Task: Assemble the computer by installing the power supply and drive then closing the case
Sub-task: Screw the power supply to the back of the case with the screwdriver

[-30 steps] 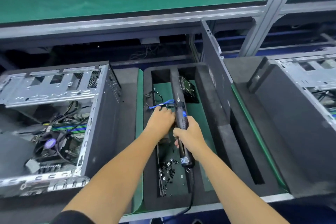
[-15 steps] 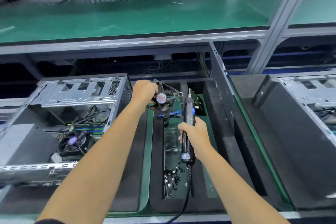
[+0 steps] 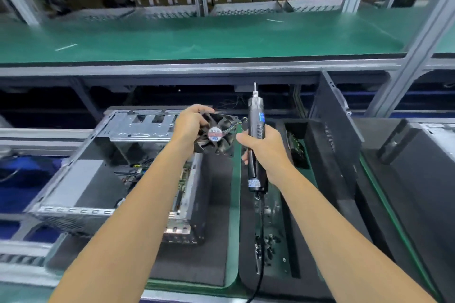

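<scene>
Since a second ago the left hand (image 3: pixel 188 125) has lifted a black case fan (image 3: pixel 216 134) out of the foam tray (image 3: pixel 248 275) and now grips it by its frame in the air, above the right wall of the open computer case (image 3: pixel 138 128); this suggests the fan is fitted before the power supply and drive. The right hand (image 3: pixel 267 152) is wrapped round a corded electric screwdriver (image 3: pixel 256 135), raised from the tray with its bit pointing up, just beside the fan. Nearest, loose screws (image 3: pixel 267 241) lie in the tray. In the case, the motherboard (image 3: pixel 134 174) and cables are exposed; no power supply is visible. A side panel (image 3: pixel 332 130) stands upright to the right. Beyond, a green bench shelf (image 3: pixel 197 37) spans the view. Nothing visibly blocks the case opening.
</scene>
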`<state>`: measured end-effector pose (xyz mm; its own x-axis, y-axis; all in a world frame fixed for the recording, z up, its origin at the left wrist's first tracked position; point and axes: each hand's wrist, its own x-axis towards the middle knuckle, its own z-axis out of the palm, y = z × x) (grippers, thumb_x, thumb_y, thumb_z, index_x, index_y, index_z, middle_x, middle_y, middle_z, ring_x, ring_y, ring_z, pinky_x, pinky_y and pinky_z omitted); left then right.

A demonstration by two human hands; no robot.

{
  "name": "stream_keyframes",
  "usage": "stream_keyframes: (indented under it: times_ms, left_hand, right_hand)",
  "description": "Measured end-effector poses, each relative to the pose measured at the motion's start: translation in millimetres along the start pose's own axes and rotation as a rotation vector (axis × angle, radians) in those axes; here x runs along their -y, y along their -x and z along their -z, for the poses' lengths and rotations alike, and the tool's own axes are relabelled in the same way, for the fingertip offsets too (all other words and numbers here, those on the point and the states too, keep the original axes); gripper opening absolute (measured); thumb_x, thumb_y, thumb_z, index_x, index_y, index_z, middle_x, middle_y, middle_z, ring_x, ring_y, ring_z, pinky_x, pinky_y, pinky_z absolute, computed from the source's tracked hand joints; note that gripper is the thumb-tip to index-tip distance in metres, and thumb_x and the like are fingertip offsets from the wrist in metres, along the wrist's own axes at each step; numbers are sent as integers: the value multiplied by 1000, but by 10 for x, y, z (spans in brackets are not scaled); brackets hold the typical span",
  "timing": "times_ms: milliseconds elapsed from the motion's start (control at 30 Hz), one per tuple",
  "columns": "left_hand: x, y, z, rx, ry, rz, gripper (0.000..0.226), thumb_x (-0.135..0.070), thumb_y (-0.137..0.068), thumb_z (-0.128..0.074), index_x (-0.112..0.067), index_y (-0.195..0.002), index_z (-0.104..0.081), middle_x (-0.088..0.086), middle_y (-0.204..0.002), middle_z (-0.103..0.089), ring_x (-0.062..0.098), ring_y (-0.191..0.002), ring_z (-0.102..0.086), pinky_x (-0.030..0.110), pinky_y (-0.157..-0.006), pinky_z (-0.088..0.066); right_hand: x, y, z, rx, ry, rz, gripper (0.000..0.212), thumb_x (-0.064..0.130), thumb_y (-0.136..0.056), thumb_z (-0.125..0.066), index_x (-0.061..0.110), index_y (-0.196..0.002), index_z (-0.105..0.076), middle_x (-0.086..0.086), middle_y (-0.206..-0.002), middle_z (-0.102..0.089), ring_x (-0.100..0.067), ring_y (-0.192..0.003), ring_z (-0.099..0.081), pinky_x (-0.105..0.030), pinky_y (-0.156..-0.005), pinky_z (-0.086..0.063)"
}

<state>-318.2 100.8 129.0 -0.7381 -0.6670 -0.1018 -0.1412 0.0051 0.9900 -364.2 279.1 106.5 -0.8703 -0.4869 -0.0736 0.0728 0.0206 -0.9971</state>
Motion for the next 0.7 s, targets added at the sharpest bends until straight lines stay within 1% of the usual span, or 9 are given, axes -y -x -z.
stream_keyframes:
  times_ms: [100,200,300,333,400,467,567,633,700]
  left_hand:
    - [-32,-57,415,12,17,-35,43,9,-72,-39,-23,-74,-68,0,-83,-64,16,-70,-54,27,-65,-44]
    - [-31,-109,855,85,40,-41,46,8,-72,-39,-26,-74,-70,-8,-73,-64,5,-61,-55,16,-53,-45]
    - [16,-188,1315,217,-78,-81,49,9,-72,-38,-23,-88,-71,-4,-93,-63,12,-79,-54,18,-61,-46]
    - [45,-223,1467,261,-109,-84,47,8,-72,-40,-21,-91,-71,-4,-91,-62,12,-77,-53,16,-57,-45]
    - [125,-276,1752,361,-115,-27,31,-3,-75,-49,-17,-89,-73,-2,-82,-64,12,-67,-56,16,-50,-42]
    - [197,-330,1985,486,-129,5,13,-23,-80,-63,-19,-83,-75,0,-83,-70,14,-71,-61,20,-60,-44]
    - [271,-402,2214,601,-287,-100,25,-36,-92,-59,-22,-81,-76,-8,-81,-73,5,-70,-65,19,-66,-46]
    - [287,-384,2287,656,-338,-118,28,-34,-95,-56,-22,-74,-71,-12,-70,-67,3,-62,-59,20,-63,-42]
    - [341,-350,2345,672,-416,-121,26,-29,-95,-57,-21,-70,-61,-15,-61,-54,3,-55,-48,22,-60,-37]
  right_hand:
    - [92,9,-409,18,16,19,22,11,-82,-74,3,-95,-58,-14,-85,-62,-19,-43,-54,-29,-48,-51]
    - [143,-6,-902,2,51,61,26,11,-80,-76,4,-97,-58,-21,-90,-66,-19,-45,-56,-27,-48,-50]
    - [168,-11,-1386,-4,110,69,29,9,-79,-76,1,-99,-57,-19,-85,-65,-19,-47,-57,-28,-48,-51]
    - [170,-23,-1510,9,138,59,29,7,-78,-76,0,-99,-57,-18,-82,-64,-20,-47,-57,-30,-48,-51]
    - [194,-28,-1722,67,191,14,29,4,-76,-77,-2,-95,-56,-15,-73,-63,-21,-46,-57,-35,-49,-51]
    - [246,-2,-1925,130,152,-97,37,0,-75,-76,-1,-104,-53,-13,-69,-64,-19,-43,-57,-29,-44,-50]
    - [312,42,-2136,148,43,-286,63,0,-75,-75,11,-127,-41,-19,-77,-65,-20,-45,-60,-26,-44,-49]
    - [314,65,-2191,159,25,-347,54,2,-77,-74,2,-124,-48,-15,-64,-64,-20,-44,-59,-26,-44,-49]
    - [238,124,-2221,171,25,-386,32,3,-80,-72,-4,-107,-56,-11,-56,-62,-19,-43,-59,-25,-43,-48]
